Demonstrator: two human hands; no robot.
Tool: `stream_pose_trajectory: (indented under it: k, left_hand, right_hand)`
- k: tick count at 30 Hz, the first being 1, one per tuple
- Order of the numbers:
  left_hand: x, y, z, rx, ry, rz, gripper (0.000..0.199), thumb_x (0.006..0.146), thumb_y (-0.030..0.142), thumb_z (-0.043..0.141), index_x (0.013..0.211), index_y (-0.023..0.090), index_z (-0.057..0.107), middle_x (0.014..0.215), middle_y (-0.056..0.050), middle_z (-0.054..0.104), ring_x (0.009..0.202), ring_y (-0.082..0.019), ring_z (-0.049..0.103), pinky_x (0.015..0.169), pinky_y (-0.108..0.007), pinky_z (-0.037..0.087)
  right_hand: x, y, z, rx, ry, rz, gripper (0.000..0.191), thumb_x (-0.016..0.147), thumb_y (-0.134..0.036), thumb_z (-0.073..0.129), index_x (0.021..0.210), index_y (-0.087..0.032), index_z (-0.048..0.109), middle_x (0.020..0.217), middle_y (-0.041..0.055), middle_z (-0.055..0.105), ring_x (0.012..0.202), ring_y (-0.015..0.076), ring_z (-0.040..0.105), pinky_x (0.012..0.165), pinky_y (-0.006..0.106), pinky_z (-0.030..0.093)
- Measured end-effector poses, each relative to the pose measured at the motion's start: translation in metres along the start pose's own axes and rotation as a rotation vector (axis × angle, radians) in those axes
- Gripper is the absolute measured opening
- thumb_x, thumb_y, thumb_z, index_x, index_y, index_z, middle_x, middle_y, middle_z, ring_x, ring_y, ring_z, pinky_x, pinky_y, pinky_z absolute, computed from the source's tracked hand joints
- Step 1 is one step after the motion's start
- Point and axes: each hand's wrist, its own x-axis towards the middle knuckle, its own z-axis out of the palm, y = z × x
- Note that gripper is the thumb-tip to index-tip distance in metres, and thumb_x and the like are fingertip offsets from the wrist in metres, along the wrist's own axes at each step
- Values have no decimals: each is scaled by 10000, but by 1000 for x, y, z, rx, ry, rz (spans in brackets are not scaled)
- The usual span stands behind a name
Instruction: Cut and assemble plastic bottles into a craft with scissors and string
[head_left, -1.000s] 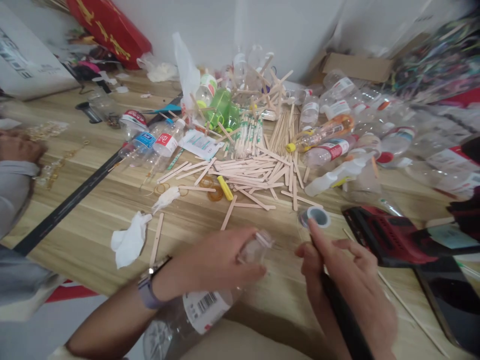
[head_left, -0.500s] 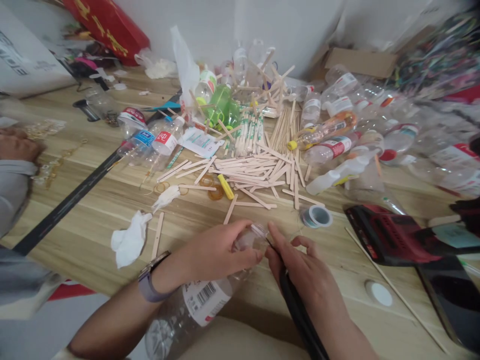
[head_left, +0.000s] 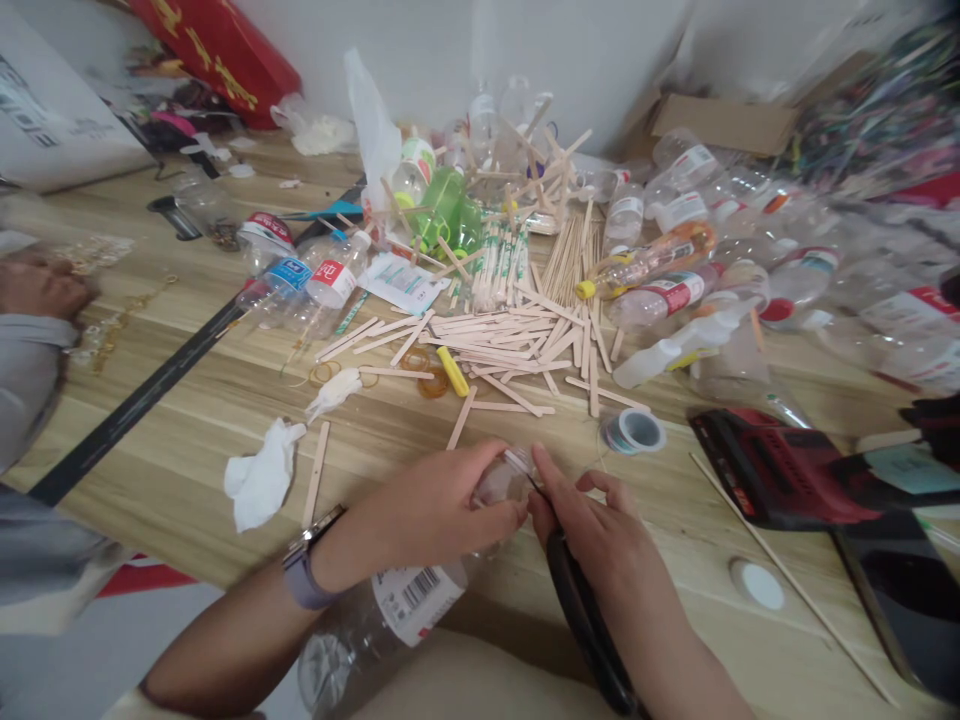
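Note:
My left hand [head_left: 442,505] is closed around the upper part of a clear plastic bottle [head_left: 349,630]. The bottle lies tilted, its mouth end pointing away and its base toward me, with a white barcode label round its middle. In my right hand [head_left: 607,540] is a black-handled tool [head_left: 589,625], whose thin dark tip meets the bottle near its neck, by my right thumb and fingertips. My fingers partly cover the tip, so its exact kind is unclear. A white cap [head_left: 759,584] lies on the table to the right of my right hand.
Ahead are flat wooden sticks [head_left: 502,345], a yellow tool handle [head_left: 451,372] and a wire spool [head_left: 634,432]. Plastic bottles [head_left: 667,295] crowd the back right. At right lie a red-black power tool [head_left: 772,470] and a phone [head_left: 904,600]. Another person's hand [head_left: 41,290] rests at far left.
The black tool's handle has swung slightly to the left and up in my right hand. The bottle and my left hand have shifted a little to the right.

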Motion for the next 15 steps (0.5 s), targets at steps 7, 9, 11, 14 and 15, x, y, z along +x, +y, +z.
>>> stream_pose_trajectory:
  k: [7,9,11,14,15]
  left_hand:
    - [-1,5,2,43,31,15,278,903,477,455,978,223,538,863,-2,625,745,-182,553,619,-282,349]
    - [-1,6,3,54,35,13,260,903,461,459,975,223,534,875,-3,629,760,-184,560,630,-282,356]
    - [-1,7,4,63,38,13,249,901,456,463,950,221,528,883,-2,631,772,-184,565,641,-282,365]
    - [-1,7,6,75,42,14,242,902,444,462,964,221,531,920,-10,644,804,-190,578,658,-286,381]
    - [-2,7,7,74,39,25,244,900,438,468,993,222,537,943,-16,651,823,-196,585,672,-289,389]
  right_hand:
    - [4,-7,-8,3,-12,2,707,859,-16,315,1524,-68,80,743,19,661,630,190,619,812,418,445]
    - [6,-8,-10,-10,-7,-15,722,834,3,316,1520,-63,99,746,15,666,620,178,623,809,410,432]
    - [8,-9,-10,-20,12,-27,704,825,12,315,1505,-55,147,744,10,668,601,163,618,816,402,421]
    - [6,-8,-7,-9,27,-2,614,839,-1,312,1449,-46,261,733,6,661,590,156,607,861,410,412]
    - [5,-7,-6,-3,30,15,575,843,-9,315,1416,-55,314,735,5,660,599,159,609,876,413,415]
